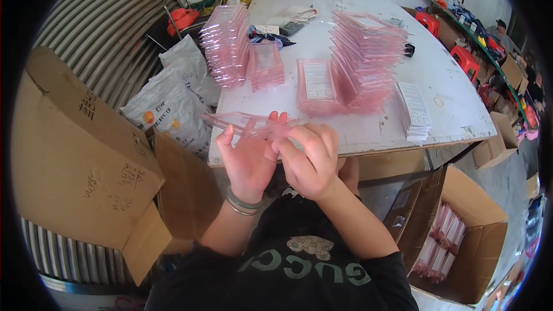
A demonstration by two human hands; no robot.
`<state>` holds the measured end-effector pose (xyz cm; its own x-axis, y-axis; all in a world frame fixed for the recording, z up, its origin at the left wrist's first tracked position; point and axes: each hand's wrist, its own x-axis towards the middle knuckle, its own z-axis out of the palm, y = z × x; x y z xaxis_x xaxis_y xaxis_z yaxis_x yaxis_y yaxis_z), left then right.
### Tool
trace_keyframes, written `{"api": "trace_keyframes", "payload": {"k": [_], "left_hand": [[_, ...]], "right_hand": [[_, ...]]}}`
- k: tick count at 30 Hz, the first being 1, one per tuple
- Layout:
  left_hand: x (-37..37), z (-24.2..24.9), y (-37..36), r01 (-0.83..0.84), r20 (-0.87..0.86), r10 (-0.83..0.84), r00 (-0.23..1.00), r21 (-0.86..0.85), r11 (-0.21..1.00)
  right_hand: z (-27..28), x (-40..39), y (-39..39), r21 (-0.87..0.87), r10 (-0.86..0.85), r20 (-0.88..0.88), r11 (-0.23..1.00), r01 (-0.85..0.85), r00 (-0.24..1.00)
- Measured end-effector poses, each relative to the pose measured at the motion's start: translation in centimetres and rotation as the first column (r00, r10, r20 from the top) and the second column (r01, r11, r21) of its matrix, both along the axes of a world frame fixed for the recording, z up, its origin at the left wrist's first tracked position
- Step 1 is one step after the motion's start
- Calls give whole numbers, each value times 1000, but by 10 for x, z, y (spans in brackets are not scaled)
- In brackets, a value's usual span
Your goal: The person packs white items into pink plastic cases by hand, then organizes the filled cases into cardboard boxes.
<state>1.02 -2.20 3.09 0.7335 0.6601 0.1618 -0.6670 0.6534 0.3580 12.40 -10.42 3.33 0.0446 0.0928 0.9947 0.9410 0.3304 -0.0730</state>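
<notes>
While both hands meet just in front of the tabletop (pixel 403 132) edge, the left hand (pixel 249 158) and the right hand (pixel 308 158) each close their grip on one clear pink pouch (pixel 245 122), held flat and edge-on above the near rim. Beyond it, a pouch with a white card (pixel 317 83) lies flat beside a leaning row of pink pouches (pixel 360 60). A stack of white cards (pixel 415 112) sits to the right. Farther left stand more pouch stacks (pixel 227 46). An open carton (pixel 455 236) holds pouches below right.
</notes>
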Motion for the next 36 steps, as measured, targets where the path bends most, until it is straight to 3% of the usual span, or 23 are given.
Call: {"api": "trace_keyframes", "payload": {"k": [7, 10, 15, 18, 21, 24, 30, 36], "left_hand": [[3, -2, -4, -93, -102, 86, 991, -60, 994], [3, -11, 2, -123, -138, 125, 983, 20, 992], [6, -11, 1, -238, -217, 259, 941, 117, 964], [2, -13, 4, -209, -124, 209, 970, 11, 978], [6, -18, 7, -231, -225, 257, 940, 138, 963], [9, -29, 5, -159, -123, 170, 978, 94, 983], [6, -8, 9, -176, -74, 241, 968, 487, 855], [13, -8, -1, -163, -7, 178, 984, 374, 913]], "right_hand": [[-1, -1, -9, -256, 285, -210, 907, -334, 935], [9, -1, -21, -397, 249, -291, 847, -354, 924], [-3, 8, -11, -468, 256, -213, 820, -329, 943], [-6, -3, -16, -489, 227, -291, 799, -349, 929], [-4, -10, -11, -484, 189, -382, 793, -369, 905], [-14, -11, 1, -424, 140, -335, 861, -282, 932], [-4, -7, -9, -448, 160, -186, 864, -229, 969], [5, -21, -21, -508, 162, -221, 823, -255, 962]]}}
